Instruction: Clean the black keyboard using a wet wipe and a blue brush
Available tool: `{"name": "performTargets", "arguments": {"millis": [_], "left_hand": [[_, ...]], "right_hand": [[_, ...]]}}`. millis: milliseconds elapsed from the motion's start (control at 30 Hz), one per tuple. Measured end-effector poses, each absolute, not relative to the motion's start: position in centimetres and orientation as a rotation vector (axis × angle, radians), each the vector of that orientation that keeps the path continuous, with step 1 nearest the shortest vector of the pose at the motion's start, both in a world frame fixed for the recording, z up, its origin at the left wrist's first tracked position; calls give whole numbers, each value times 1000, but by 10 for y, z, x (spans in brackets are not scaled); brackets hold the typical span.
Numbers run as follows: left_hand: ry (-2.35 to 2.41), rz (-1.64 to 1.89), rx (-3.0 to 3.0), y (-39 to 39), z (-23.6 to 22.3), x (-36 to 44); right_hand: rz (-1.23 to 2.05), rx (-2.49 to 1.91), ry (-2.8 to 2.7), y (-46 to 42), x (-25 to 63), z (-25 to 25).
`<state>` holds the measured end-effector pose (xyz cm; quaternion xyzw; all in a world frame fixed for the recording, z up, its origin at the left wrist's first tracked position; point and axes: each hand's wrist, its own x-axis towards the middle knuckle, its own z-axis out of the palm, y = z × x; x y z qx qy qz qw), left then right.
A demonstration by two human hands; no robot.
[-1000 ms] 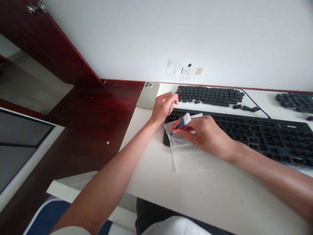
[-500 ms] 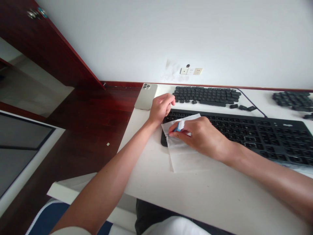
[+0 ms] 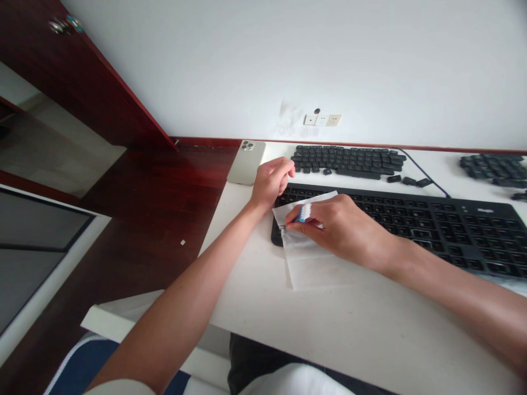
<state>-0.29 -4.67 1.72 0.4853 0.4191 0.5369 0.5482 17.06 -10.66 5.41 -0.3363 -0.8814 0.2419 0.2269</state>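
Note:
My right hand (image 3: 343,227) pinches a toothbrush (image 3: 304,212) with white bristles and blue on its head; its handle is hidden by the fingers. The fingertips are over a thin white tissue (image 3: 310,266), which lies across the left front corner of a black keyboard (image 3: 448,225) and onto the desk. Many key positions on the keyboard appear stripped of their caps. My left hand (image 3: 269,184) is curled into a loose fist at the keyboard's far left corner, with nothing visible in it.
Behind the keyboard, black keycaps (image 3: 349,159) lie in rows, with a few loose ones beside them. Another keycap cluster (image 3: 494,167) is at far right. A phone (image 3: 247,163) lies by my left hand on the white desk (image 3: 349,329). A cable (image 3: 428,173) runs back from the keyboard.
The toothbrush head has shifted very slightly in my right hand's grip, to the right. My left hand and the tissue look still.

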Motion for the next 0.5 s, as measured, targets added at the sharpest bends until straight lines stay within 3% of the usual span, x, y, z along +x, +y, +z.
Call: {"name": "performTargets", "arguments": {"millis": [500], "left_hand": [[971, 1265, 1180, -45, 15, -3]], "right_hand": [[738, -886, -2347, -106, 169, 55]]}}
